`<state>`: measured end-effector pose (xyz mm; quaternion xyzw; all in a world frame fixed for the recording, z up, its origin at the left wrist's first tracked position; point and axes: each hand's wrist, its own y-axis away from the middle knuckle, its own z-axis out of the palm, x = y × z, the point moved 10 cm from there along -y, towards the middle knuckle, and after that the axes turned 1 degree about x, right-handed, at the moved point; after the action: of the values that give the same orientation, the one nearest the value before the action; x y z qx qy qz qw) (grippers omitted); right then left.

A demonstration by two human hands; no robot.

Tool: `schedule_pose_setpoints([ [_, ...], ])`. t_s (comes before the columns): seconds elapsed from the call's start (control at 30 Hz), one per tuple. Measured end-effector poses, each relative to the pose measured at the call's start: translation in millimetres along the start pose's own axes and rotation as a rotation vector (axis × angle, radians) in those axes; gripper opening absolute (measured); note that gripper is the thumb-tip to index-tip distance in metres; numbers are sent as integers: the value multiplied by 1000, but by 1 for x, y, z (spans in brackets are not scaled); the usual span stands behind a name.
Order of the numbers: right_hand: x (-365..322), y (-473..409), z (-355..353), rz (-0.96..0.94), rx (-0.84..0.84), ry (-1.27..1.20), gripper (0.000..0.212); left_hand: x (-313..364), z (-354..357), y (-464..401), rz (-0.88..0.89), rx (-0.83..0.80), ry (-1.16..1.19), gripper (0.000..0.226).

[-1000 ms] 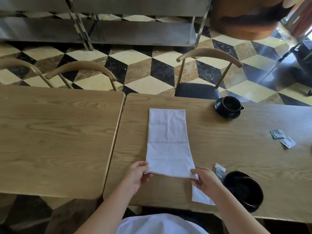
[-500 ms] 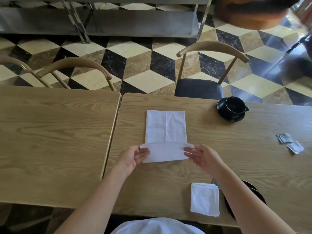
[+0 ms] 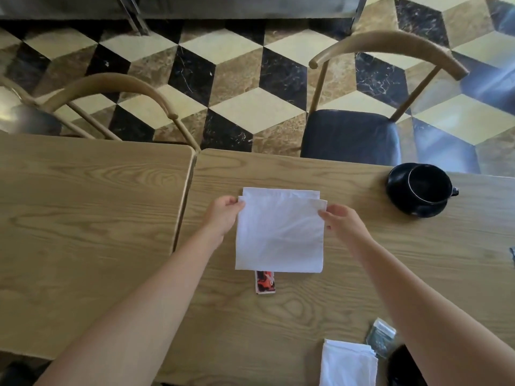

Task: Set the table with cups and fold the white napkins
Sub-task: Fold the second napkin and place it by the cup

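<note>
Both hands [image 3: 223,215] [image 3: 344,222] pinching folded napkin [image 3: 280,235] corners.

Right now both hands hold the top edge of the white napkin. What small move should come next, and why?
Probably lay the lifted edge down flush on the far edge, then press the fold flat. The left hand and right hand pinch the upper layer of the white napkin at its corners, and that layer stops just short of the layer beneath, so the fold looks unfinished.

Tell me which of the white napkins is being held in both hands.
The napkin at the table's middle, pinched at its far corners by left hand and right hand. The folded stack at the near edge lies untouched.
</note>
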<state>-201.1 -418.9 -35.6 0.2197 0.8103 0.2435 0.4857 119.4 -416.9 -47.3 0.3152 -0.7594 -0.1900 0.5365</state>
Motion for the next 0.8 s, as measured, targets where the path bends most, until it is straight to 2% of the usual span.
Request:
schedule_pose_setpoints([
  [0.13,-6,-36,8,-28,20,182,15,1,20,-26,-19,22,-64,13],
  [0.27,-10,-55,11,-64,87,249,37,6,23,-42,-14,90,-127,18],
  [0.4,-8,-68,11,-22,75,281,24,5,21,-51,-20,113,-144,11],
  [0.5,-5,-75,9,-5,60,268,22,5,20,-58,-28,110,-149,7],
  [0.67,-3,-79,10,23,41,207,17,6,19,-65,-65,110,-156,22],
  [0.73,-5,-78,10,18,49,229,19,10,17,-60,-73,119,-214,23],
  [0.8,-13,-69,3,-40,138,301,27,22,10,-48,9,171,-418,21],
])
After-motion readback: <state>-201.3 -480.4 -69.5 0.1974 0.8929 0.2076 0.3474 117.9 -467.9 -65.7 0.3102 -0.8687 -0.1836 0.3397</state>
